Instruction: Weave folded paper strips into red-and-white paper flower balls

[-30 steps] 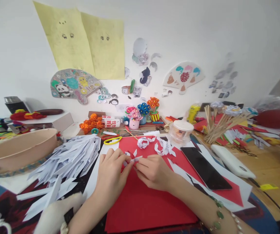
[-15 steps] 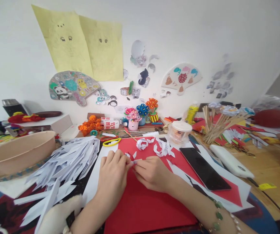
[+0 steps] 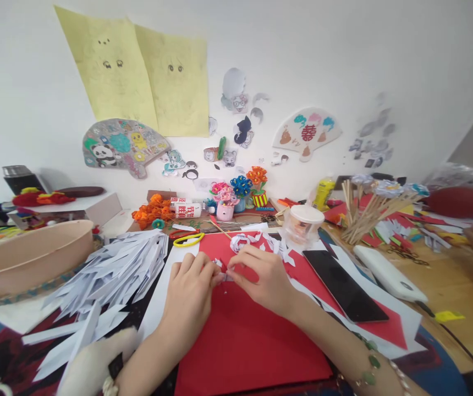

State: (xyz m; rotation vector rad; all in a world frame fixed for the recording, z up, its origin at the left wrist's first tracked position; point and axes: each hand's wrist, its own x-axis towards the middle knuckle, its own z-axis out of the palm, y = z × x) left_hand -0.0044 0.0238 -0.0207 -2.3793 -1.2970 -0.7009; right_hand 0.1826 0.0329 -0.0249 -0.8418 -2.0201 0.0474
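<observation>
A strip [image 3: 228, 277] of white paper is pinched in the fingertips of the left hand [image 3: 193, 283], above the upper part of the red sheet [image 3: 253, 352]. The right hand [image 3: 263, 278] is held just beside it over the same part of the red sheet, with thumb and forefinger brought near the strip's end; whether the strip is gripped by them cannot be told. The two hands are held close together but apart, their backs turned up. A tiny scrap [image 3: 225, 292] is seen on the red sheet just below the strip.

At the far end of the red sheet, a curled paper flower [image 3: 238, 242] is partly covered by the right hand, and a thin stick [image 3: 221, 226] is set beside it. Scissors [image 3: 190, 240] with a yellow handle are laid at the red sheet's far left corner. To the left of the red sheet, a heap of white strips [image 3: 113, 269] is spread, with a basin [image 3: 38, 256] placed farther left. To its right, a phone [image 3: 344, 286] is laid at a slant and a white power bank [image 3: 391, 273] farther out. Beyond its far right corner, a lidded tub [image 3: 306, 217] is stood.
</observation>
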